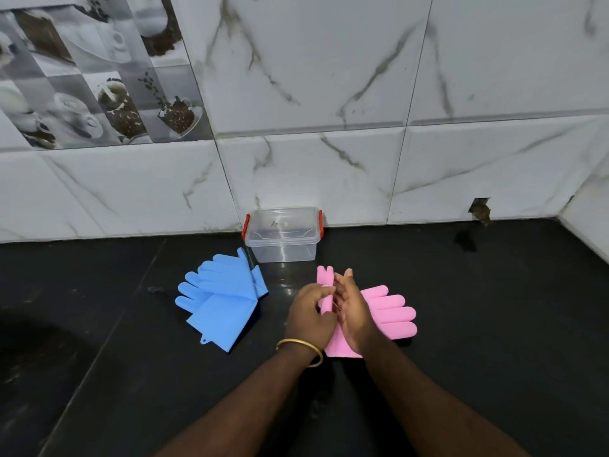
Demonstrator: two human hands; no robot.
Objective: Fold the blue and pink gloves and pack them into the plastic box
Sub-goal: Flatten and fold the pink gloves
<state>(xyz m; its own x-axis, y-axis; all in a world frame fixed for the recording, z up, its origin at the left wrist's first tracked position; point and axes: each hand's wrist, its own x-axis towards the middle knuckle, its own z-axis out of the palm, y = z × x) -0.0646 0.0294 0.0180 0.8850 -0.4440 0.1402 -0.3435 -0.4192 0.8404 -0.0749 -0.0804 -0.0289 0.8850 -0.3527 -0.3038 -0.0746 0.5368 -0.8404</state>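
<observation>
Fingers [318, 296] of the left hand [308, 313] are curled shut around a raised strip of pink glove, and I can see two pink fingertips [325, 273] poking up above that grip. Right beside it, the right hand [354, 315] presses against the same strip from the other side, its fingers held together and fairly straight, thumb tip up near the top; it rests on the glove rather than wrapping it, as far as I can judge from this angle. Both hands touch each other over the pink gloves [392, 313], whose flat part lies on the black countertop [99, 341] with four pink fingers fanned out to the right and the cuff end showing below my wrists. I count the pink as one flat piece plus the lifted strip; I cannot tell whether that is one glove or two. A gold bangle [301, 349] sits on the left wrist. To the left, well apart from the hands, the blue gloves [222, 296] lie stacked on the counter, fingers pointing left, partly doubled over. Behind both, against the marble-tiled wall [329, 77], stands the clear plastic box [283, 235] with red side clips [245, 227], its lid on, just beyond the blue pair's far corner.
</observation>
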